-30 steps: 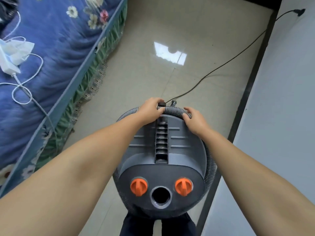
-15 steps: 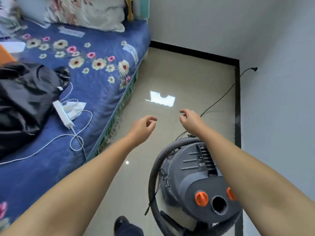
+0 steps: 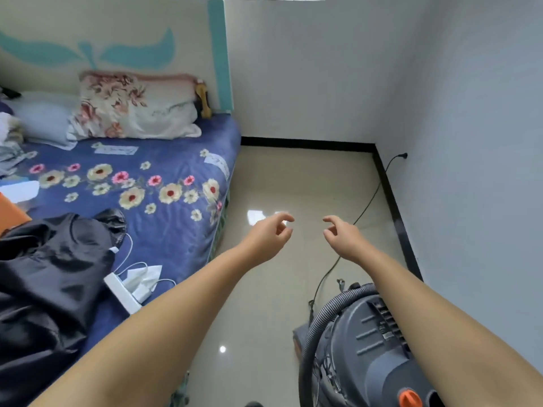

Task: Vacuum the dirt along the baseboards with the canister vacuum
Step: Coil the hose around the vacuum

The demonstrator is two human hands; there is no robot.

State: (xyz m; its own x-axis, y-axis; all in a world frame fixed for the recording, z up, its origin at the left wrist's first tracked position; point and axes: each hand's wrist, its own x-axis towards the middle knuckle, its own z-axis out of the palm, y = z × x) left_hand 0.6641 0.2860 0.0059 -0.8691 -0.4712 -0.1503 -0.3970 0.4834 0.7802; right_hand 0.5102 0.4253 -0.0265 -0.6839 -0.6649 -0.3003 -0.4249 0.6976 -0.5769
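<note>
The grey canister vacuum [image 3: 367,348] stands on the floor at the lower right, close to the right wall, with an orange knob [image 3: 410,399] on its near end. Its ribbed grey hose [image 3: 323,315] loops around the body. A black power cord [image 3: 364,210] runs across the tiles to a plug [image 3: 404,156] on the right wall. My left hand [image 3: 269,236] and right hand [image 3: 342,236] hang in the air above the floor, fingers loosely curled, holding nothing. My right forearm crosses over the vacuum. A black baseboard [image 3: 393,210] lines the right and far walls.
A bed [image 3: 164,207] with a blue floral cover fills the left side, carrying pillows [image 3: 135,107], a black garment [image 3: 50,274] and a white power strip [image 3: 120,292] with cables. Glossy beige floor tiles [image 3: 299,177] run between the bed and the wall.
Both hands have let go of the hose on top of the vacuum and risen into the air. The view has tilted up from the vacuum toward the bed and far corner.
</note>
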